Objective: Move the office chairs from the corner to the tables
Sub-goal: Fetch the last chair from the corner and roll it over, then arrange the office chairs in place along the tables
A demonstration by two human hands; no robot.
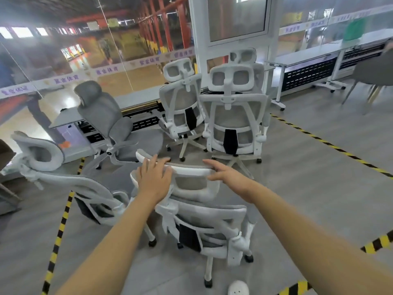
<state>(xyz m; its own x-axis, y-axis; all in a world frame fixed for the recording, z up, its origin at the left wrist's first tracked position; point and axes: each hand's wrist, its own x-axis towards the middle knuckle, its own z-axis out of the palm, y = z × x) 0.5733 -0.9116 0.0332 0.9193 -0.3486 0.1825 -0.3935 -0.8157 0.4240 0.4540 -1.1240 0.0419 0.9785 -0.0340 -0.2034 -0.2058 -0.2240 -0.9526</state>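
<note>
Left hand (154, 179) rests flat, released, on the near chair (212, 211) headrest (192, 168); right hand (225, 173), fingers straight, touches its right end.

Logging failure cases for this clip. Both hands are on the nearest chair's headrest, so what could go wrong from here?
1. The left hand and right hand touch only the headrest of the nearest chair. It may tilt instead of steering the chair.
2. The reclined chair sits close on the left, so the bases could snag.
3. A white round object lies on the floor near a caster and might block rolling.
</note>
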